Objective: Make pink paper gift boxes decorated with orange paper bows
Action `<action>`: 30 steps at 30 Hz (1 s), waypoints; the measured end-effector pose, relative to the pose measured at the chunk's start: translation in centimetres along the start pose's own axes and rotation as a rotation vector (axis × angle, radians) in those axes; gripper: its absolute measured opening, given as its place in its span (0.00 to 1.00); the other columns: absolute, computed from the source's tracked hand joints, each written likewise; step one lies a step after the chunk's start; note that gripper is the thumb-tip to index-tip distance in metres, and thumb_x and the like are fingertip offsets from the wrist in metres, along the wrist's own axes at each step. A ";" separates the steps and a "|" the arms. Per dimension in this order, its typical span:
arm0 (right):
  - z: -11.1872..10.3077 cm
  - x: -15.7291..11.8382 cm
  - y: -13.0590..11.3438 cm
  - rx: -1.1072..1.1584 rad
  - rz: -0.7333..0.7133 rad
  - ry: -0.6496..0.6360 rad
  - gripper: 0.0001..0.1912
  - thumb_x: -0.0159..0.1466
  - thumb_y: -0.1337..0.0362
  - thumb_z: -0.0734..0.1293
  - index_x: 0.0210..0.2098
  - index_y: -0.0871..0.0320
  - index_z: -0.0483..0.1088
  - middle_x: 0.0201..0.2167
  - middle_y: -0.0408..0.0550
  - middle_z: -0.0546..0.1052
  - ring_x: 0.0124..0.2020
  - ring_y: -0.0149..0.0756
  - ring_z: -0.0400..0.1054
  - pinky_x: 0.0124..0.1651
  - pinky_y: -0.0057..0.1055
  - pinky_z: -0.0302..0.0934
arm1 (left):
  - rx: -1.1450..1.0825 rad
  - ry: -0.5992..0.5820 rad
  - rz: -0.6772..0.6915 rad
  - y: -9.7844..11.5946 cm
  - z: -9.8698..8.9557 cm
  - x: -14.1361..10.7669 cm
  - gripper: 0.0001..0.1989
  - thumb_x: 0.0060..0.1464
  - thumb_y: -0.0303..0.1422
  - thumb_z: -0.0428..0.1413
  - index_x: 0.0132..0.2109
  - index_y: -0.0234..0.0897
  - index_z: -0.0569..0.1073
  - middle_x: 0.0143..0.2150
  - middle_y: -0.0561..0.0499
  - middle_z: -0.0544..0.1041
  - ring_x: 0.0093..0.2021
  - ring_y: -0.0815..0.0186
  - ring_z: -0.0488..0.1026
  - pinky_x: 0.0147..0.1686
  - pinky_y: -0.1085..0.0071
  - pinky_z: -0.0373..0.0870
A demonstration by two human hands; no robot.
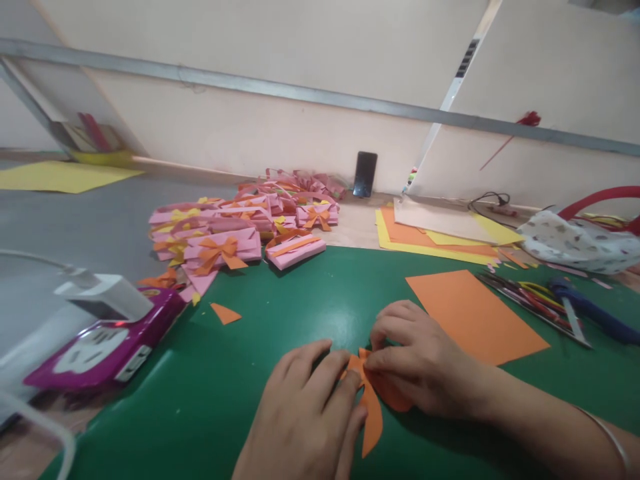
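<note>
Between my hands, low over the green board, is an orange paper cutout (371, 417) with curved, petal-like parts, like a piece of a paper bow. My left hand (303, 410) grips its left side, thumb and fingertips closed on the paper. From the right, my right hand (425, 357) pinches its upper part with thumb and forefinger. Part of the cutout is hidden under the fingers. A flat sheet of orange paper (475, 317) lies just beyond my right hand. A small orange scrap (226, 314) rests on the board, up and left of my left hand.
Pink paper bags with bows (225, 248) are heaped at the back left. A purple power strip (100, 350) with a white charger (107, 297) stands at left. Scissors (530, 303) and a blue-handled tool (595, 310) lie right. Behind are stacked coloured sheets (440, 250) and a phone (365, 175).
</note>
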State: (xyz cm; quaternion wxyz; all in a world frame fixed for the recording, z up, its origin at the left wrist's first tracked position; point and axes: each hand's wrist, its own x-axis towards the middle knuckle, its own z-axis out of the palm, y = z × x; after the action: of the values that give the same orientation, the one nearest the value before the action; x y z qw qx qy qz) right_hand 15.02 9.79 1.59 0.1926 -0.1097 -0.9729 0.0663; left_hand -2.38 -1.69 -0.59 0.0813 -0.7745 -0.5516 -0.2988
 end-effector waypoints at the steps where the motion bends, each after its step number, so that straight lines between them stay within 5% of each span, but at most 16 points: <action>1: 0.0 0.1 0.0 0.027 0.019 -0.003 0.08 0.59 0.72 0.62 0.28 0.58 0.72 0.30 0.46 0.71 0.34 0.34 0.61 0.38 0.36 0.54 | -0.001 -0.006 -0.003 0.0 0.0 -0.1 0.11 0.54 0.32 0.51 0.43 0.39 0.75 0.43 0.51 0.77 0.47 0.58 0.70 0.45 0.61 0.70; 11: -0.4 1.2 -0.2 0.330 0.313 -0.117 0.05 0.57 0.72 0.67 0.28 0.58 0.74 0.29 0.45 0.72 0.34 0.31 0.64 0.38 0.30 0.56 | -0.013 -0.025 -0.013 0.1 0.1 -0.1 0.12 0.55 0.32 0.51 0.44 0.39 0.74 0.44 0.51 0.77 0.48 0.58 0.69 0.45 0.60 0.69; 30: -0.2 2.3 -1.6 0.267 0.539 -0.150 0.07 0.50 0.74 0.66 0.18 0.60 0.67 0.22 0.41 0.69 0.31 0.31 0.63 0.37 0.30 0.56 | -0.019 -0.060 -0.028 0.1 0.0 -0.2 0.12 0.55 0.32 0.50 0.45 0.41 0.73 0.46 0.54 0.76 0.50 0.59 0.67 0.48 0.59 0.67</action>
State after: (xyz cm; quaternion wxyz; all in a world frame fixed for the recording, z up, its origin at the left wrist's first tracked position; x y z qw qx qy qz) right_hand 12.72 8.83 2.86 0.1084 -0.3322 -0.9030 0.2499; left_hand -2.28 -1.87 -0.69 0.0533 -0.7761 -0.5618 -0.2815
